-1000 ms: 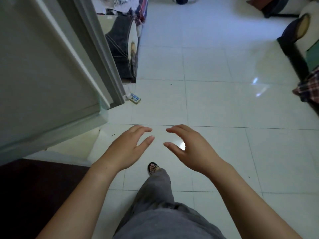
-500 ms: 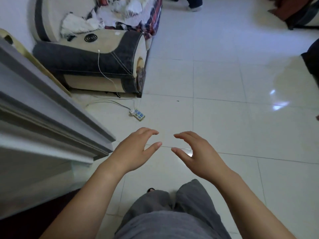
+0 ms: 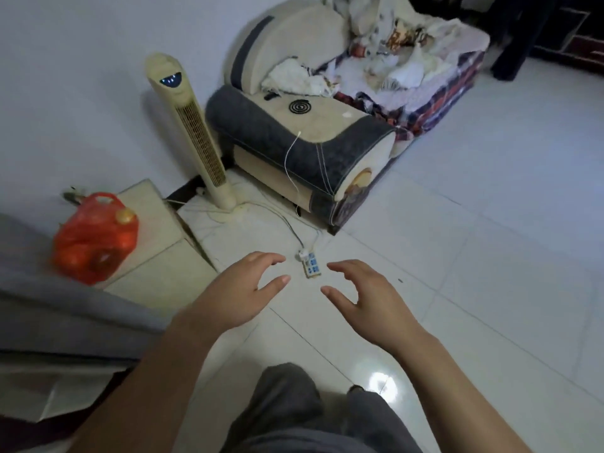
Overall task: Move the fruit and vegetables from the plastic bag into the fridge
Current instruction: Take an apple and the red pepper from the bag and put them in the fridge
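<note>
Change: view swung left since half a second ago; red plastic bag (image 3: pixel 94 240) and tower fan (image 3: pixel 196 135) newly in sight; power strip (image 3: pixel 312 264) now just beyond the gap between left hand (image 3: pixel 242 295) and right hand (image 3: pixel 369 299), earlier ahead of the left one only; armchair (image 3: pixel 310 142) shifted from far left to far ahead and rightward; pose of both hands unchanged, gap a little wider.
Left hand: stretched forward, palm down over the floor (image 3: pixel 490 256), fingers loosely curved, thumb pointing toward the other hand; empty, touching nothing.
Right hand: mirror of the left, fingers arched, thumb angled inward; likewise empty and relaxed.
Trousers (image 3: pixel 294 403): grey, below the wrists, nearest of all.
Grey panel (image 3: pixel 49 305): left of the left forearm, running out of frame.
Power strip: white with blue sockets, flat on the tiles, cord trailing away toward the fan.
Plastic bag: well left of the left hand and a little farther off, sitting on a low tiled ledge (image 3: pixel 153 223); handles tied on top, round orange-red fruit visible through the film, one paler piece near the top.
Tower fan: cream, upright against the wall, beyond the left hand, blue lights at its head.
Armchair: cream and dark grey, farthest, beyond the right hand; mosquito coil (image 3: pixel 300 106) on its arm, heaped cloths on the seat.
</note>
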